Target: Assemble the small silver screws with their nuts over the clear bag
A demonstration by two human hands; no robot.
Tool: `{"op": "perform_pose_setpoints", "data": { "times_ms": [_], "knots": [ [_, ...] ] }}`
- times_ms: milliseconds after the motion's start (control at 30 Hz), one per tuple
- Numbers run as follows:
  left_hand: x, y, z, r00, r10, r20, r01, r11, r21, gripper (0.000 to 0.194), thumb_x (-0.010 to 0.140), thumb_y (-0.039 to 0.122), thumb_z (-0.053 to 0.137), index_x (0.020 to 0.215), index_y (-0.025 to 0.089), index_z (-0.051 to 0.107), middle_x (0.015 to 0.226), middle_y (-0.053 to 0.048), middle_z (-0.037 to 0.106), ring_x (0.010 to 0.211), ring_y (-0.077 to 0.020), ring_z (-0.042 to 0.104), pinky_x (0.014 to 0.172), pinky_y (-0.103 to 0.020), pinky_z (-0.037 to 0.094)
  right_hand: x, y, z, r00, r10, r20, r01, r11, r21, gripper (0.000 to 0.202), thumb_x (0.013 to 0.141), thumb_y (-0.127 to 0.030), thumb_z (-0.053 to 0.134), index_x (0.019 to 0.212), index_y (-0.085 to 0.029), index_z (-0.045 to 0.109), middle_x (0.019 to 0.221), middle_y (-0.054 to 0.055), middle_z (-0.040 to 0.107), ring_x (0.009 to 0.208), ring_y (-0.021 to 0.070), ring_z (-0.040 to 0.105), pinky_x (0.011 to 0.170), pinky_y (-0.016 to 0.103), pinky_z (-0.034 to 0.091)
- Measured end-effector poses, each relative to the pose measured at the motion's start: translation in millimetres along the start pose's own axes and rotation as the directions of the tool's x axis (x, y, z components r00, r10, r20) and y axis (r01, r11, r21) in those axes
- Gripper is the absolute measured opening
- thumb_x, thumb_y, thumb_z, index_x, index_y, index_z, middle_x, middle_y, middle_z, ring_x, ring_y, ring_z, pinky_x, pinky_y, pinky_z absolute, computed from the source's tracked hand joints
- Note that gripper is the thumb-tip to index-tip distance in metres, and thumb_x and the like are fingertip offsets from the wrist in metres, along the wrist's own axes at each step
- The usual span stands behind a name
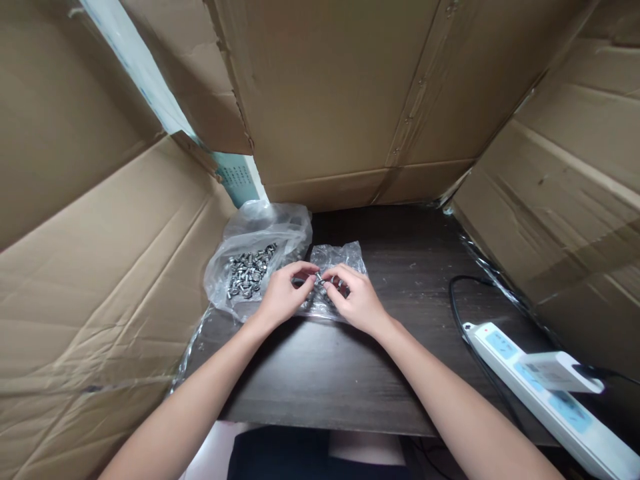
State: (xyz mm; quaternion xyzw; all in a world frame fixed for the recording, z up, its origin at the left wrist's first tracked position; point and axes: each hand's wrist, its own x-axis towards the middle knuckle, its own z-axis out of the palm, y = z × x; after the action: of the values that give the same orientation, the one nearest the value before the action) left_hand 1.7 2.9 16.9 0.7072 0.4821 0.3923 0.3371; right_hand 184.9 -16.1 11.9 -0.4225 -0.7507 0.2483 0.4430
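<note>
My left hand (286, 291) and my right hand (356, 297) meet over the table, thumbs and fingertips pinched together. Between the fingertips is a small shiny metal screw (319, 278), held from both sides; its finer detail is too small to make out. Beneath the hands lies a small clear plastic bag (345, 253) with more metal pieces, partly covered by my fingers. Just left of my left hand, a larger clear plastic bag (216, 280) lies open, with many loose metal screws (249, 272) heaped in it.
Cardboard walls (340, 93) enclose the dark wooden table (410, 260) at the back and both sides. At the right, a white power strip (540, 393) holds a plugged-in white adapter (560, 371), and a black cable (453, 300) loops beside it.
</note>
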Motion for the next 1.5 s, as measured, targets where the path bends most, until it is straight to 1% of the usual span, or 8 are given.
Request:
{"op": "perform_pose_setpoints", "data": {
  "times_ms": [300, 500, 633, 767, 967, 1100, 1300, 1500],
  "knots": [
    [-1.6, -4.4, 5.3, 0.997, -0.07, 0.021, 0.071, 0.991, -0.117, 0.025, 0.089, 0.033, 0.063, 0.105, 0.016, 0.072, 0.099, -0.008, 0.075, 0.091, -0.0216, 0.072, 0.063, -0.026, 0.06, 0.5, 1.0, -0.5, 0.998, -0.058, 0.005, 0.059, 0.997, -0.051, 0.013, 0.092, -0.014, 0.054, 0.096, -0.021, 0.064, 0.092, 0.005, 0.066, 0.081, 0.0192, 0.064, 0.072, 0.032, 0.052],
    [-2.1, -3.7, 7.3, 1.0, -0.005, -0.022, 0.002, 0.995, -0.097, 0.022, 0.089, 0.029, 0.062, 0.105, 0.017, 0.072, 0.108, -0.008, 0.074, 0.092, -0.0199, 0.072, 0.075, -0.029, 0.06, 1.3, -2.6, -0.4, 0.999, -0.034, -0.003, 0.034, 0.999, -0.019, 0.011, 0.091, -0.014, 0.055, 0.092, -0.021, 0.063, 0.089, 0.005, 0.066, 0.078, 0.0179, 0.063, 0.069, 0.03, 0.052],
    [-0.8, -3.5, 6.3, 1.0, 0.0, -0.02, -0.002, 0.997, -0.081, 0.02, 0.089, 0.028, 0.061, 0.103, 0.017, 0.072, 0.105, -0.008, 0.074, 0.092, -0.0194, 0.071, 0.08, -0.03, 0.06, 1.7, -3.3, 0.0, 1.0, -0.018, -0.02, 0.019, 1.0, 0.004, 0.01, 0.091, -0.014, 0.055, 0.092, -0.021, 0.063, 0.088, 0.005, 0.066, 0.076, 0.0176, 0.062, 0.068, 0.03, 0.053],
    [-1.3, -1.6, 6.7, 1.0, -0.001, 0.011, 0.002, 0.994, -0.107, 0.021, 0.09, 0.028, 0.061, 0.106, 0.017, 0.069, 0.11, -0.01, 0.071, 0.096, -0.0203, 0.07, 0.078, -0.03, 0.06, 1.7, -3.0, -0.2, 0.999, -0.025, -0.026, 0.026, 1.0, 0.003, 0.011, 0.091, -0.015, 0.055, 0.092, -0.022, 0.063, 0.088, 0.005, 0.065, 0.076, 0.0177, 0.062, 0.068, 0.03, 0.053],
    [-3.4, -0.3, 9.2, 0.997, 0.004, 0.071, 0.009, 0.981, -0.193, 0.033, 0.085, 0.031, 0.068, 0.114, 0.017, 0.063, 0.12, -0.013, 0.066, 0.104, -0.0222, 0.068, 0.08, -0.031, 0.061, 1.7, -1.1, 0.8, 0.997, -0.032, -0.068, 0.033, 0.999, 0.012, 0.011, 0.091, -0.016, 0.055, 0.095, -0.022, 0.063, 0.09, 0.005, 0.066, 0.078, 0.0181, 0.065, 0.069, 0.031, 0.055],
    [-2.2, -1.6, 9.2, 0.996, -0.04, 0.081, 0.058, 0.972, -0.229, 0.034, 0.086, 0.034, 0.069, 0.115, 0.017, 0.063, 0.118, -0.012, 0.068, 0.104, -0.0219, 0.068, 0.084, -0.033, 0.06, 1.3, 0.5, 2.1, 0.994, -0.013, -0.113, 0.015, 1.0, 0.014, 0.011, 0.09, -0.017, 0.057, 0.098, -0.023, 0.063, 0.092, 0.005, 0.068, 0.081, 0.0195, 0.067, 0.072, 0.033, 0.055],
    [-0.2, -4.3, 8.8, 0.987, -0.104, 0.125, 0.138, 0.945, -0.298, 0.036, 0.085, 0.035, 0.071, 0.114, 0.016, 0.064, 0.12, -0.012, 0.069, 0.107, -0.0236, 0.069, 0.089, -0.036, 0.059, 1.7, 0.6, 1.1, 0.996, -0.005, -0.094, 0.007, 1.0, 0.024, 0.009, 0.091, -0.017, 0.058, 0.095, -0.022, 0.065, 0.091, 0.005, 0.068, 0.081, 0.0193, 0.066, 0.075, 0.033, 0.055],
    [-0.3, -2.8, 8.1, 0.994, -0.078, 0.076, 0.098, 0.949, -0.299, 0.037, 0.08, 0.034, 0.075, 0.112, 0.016, 0.066, 0.114, -0.011, 0.071, 0.101, -0.021, 0.07, 0.085, -0.032, 0.06, 1.5, 1.6, 1.4, 0.997, 0.046, -0.054, -0.041, 0.995, 0.095, 0.009, 0.091, -0.018, 0.057, 0.095, -0.022, 0.064, 0.094, 0.005, 0.067, 0.085, 0.0188, 0.066, 0.075, 0.033, 0.056]
  ]
}}
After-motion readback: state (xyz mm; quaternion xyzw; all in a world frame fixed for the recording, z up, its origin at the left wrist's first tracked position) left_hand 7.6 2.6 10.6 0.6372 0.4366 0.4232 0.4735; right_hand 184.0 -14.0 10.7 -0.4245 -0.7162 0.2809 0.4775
